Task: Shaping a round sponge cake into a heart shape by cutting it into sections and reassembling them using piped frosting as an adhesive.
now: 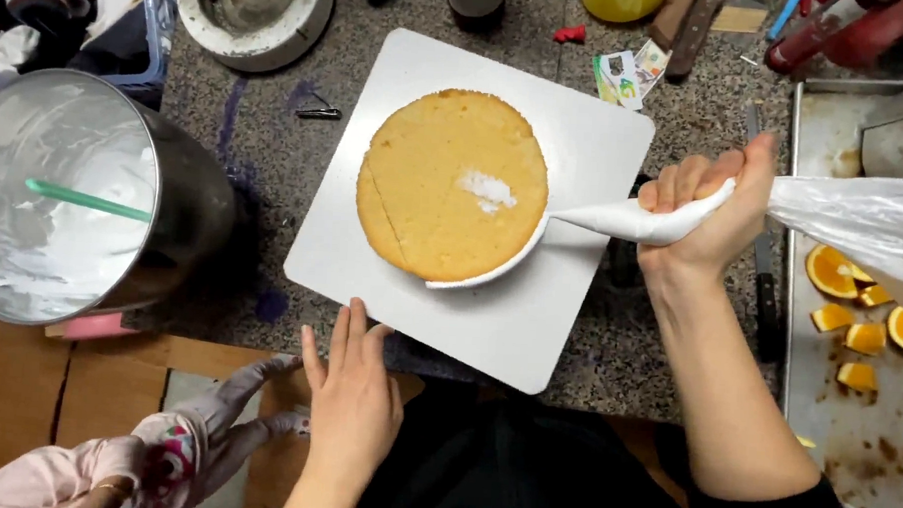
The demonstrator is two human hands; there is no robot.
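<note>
Our right hand [698,218] squeezes the soft bag [653,219] near its tip, left hand [351,396] flat, open, steadying the board [529,317].

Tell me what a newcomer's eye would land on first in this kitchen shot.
First the round golden cake on the square white board at centre, a strip of white cream along its lower right edge. The right hand squeezes a piping bag whose tip meets that edge, while the left hand rests at the board's near edge. At left stands a big steel bowl smeared with cream; at right, orange slices lie on a tray.
</note>
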